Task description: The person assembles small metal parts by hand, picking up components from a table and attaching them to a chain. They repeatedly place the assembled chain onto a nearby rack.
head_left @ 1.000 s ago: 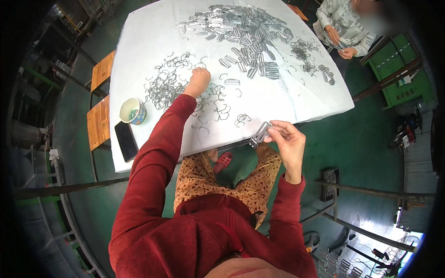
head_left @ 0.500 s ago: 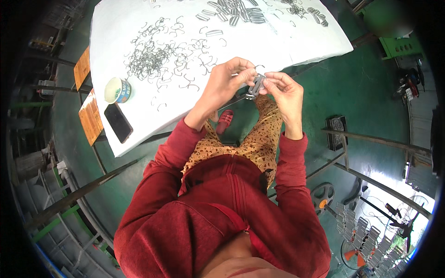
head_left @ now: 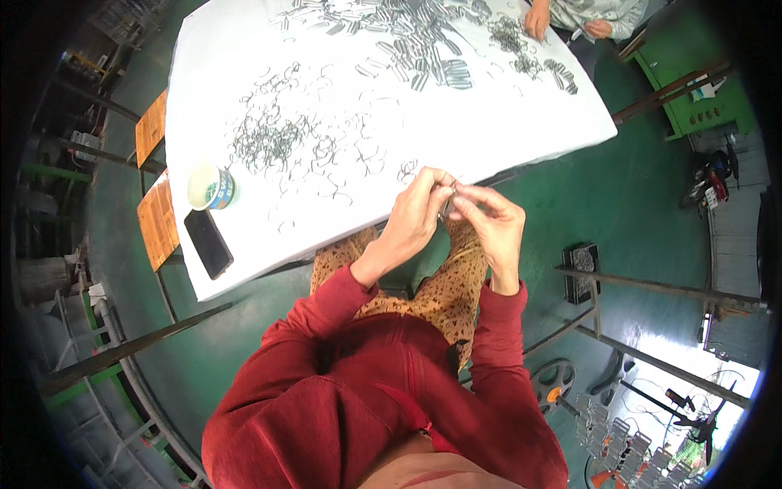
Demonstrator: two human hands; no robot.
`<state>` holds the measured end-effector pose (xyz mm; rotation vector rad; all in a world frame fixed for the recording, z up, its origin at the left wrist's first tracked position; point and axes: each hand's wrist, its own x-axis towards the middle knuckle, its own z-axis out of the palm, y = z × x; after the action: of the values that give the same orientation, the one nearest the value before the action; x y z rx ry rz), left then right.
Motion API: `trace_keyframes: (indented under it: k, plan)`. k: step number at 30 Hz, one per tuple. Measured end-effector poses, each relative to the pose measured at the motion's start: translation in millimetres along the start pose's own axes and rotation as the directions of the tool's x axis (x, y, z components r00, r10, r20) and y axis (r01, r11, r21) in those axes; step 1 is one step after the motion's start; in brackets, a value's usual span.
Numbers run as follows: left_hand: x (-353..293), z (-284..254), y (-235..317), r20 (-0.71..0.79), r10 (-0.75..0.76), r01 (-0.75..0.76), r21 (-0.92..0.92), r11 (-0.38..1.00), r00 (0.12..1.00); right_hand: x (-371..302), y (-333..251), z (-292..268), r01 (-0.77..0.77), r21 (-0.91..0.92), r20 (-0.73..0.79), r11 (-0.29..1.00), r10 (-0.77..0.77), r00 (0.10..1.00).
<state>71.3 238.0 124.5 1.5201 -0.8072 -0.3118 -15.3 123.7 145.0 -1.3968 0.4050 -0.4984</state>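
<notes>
My left hand (head_left: 411, 216) and my right hand (head_left: 495, 228) meet just off the table's near edge, fingertips pinched together. Between them is a small grey slotted metal piece (head_left: 445, 209), largely covered by the fingers. Whether a wire hook is also in the pinch cannot be made out. On the white tabletop, a few bent wire hooks (head_left: 407, 169) lie close to my left hand. A large tangled heap of dark wire hooks (head_left: 273, 138) spreads farther left. Many flat oblong slotted metal pieces (head_left: 419, 49) are piled at the far middle.
A cup (head_left: 210, 187) and a black phone (head_left: 208, 244) are at the table's left edge. At the far right, another person's hand (head_left: 537, 19) rests by a smaller hook pile (head_left: 509, 37). Wooden boards (head_left: 157, 220) stand left of the white table (head_left: 489, 130).
The view has tilted up, bringing another person's hands and more slotted pieces in. My fingers have closed further over the slotted metal piece, which shows less now.
</notes>
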Motion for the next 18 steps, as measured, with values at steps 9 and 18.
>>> trace_keyframes:
  k: [9,18]
  plan:
    - [-8.9,2.8,6.9,-0.06,-0.054,0.05,-0.055,0.997,0.997,167.1,58.4,-39.1,0.229,-0.49,-0.062,0.841,-0.296,0.953]
    - [-18.1,4.5,19.6,-0.013,-0.083,0.08,-0.134,0.988,0.996,268.0,104.7,-38.8,0.392,-0.916,0.394,-0.078,-0.341,0.853]
